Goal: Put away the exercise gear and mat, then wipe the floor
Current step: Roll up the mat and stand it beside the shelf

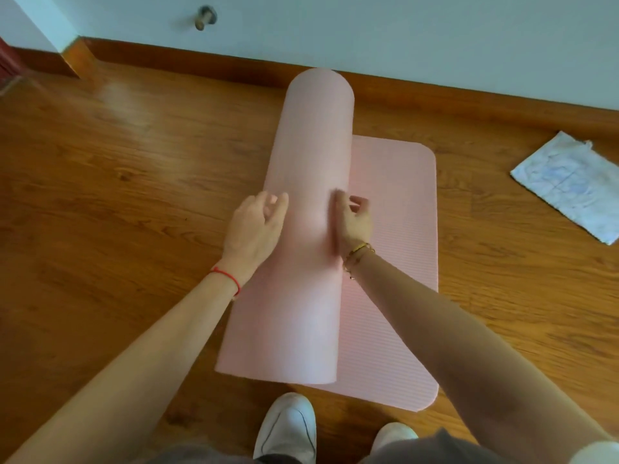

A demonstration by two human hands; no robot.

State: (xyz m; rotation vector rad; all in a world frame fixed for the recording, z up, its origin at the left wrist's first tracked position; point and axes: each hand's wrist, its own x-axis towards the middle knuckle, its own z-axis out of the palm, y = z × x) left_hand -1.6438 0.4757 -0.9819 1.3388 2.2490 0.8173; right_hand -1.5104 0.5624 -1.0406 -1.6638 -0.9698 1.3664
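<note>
Cloth [569, 185] lying right of half-rolled pink mat [311, 145]. Left hand [254, 226] pressing roll, fingers relaxed; right hand [355, 219] blurred, grip unclear.

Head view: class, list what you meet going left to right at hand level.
Left hand, rolled part of the pink foam exercise mat, right hand, flat ribbed part of the mat, white cloth.

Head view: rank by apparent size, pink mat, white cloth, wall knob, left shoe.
1. pink mat
2. white cloth
3. left shoe: nearest camera, partly hidden, so unsure against cloth
4. wall knob
</note>
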